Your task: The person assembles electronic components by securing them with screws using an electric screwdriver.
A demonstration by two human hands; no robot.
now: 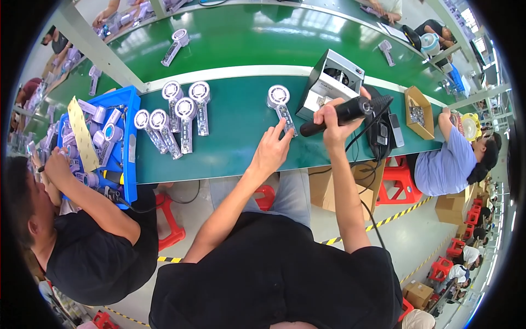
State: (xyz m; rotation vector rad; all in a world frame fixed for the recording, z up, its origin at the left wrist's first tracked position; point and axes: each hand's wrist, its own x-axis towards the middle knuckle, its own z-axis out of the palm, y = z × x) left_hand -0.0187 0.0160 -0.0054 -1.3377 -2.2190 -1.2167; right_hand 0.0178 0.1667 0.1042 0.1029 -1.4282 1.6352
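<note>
A white and lilac handheld fan [278, 96] lies on the green bench in front of me, its round head away from me, its handle with exposed inner parts toward me. My left hand [271, 149] has its thumb and forefinger at the near end of that handle. To the right, my right hand [332, 123] is wrapped around a black electric screwdriver [350, 111] held above the bench, roughly level. A cable hangs from the tool. Just beyond it stands a grey screw feeder [329, 82]. Several similar fans [185, 109] lie grouped left of my left hand.
A blue bin [130, 148] of fan parts stands at the left, where a co-worker's arm [98, 200] reaches in. Right of the feeder are black cables [378, 145] and a cardboard box of small parts [427, 123]. Behind a white rail runs a green conveyor [230, 41] carrying more fans.
</note>
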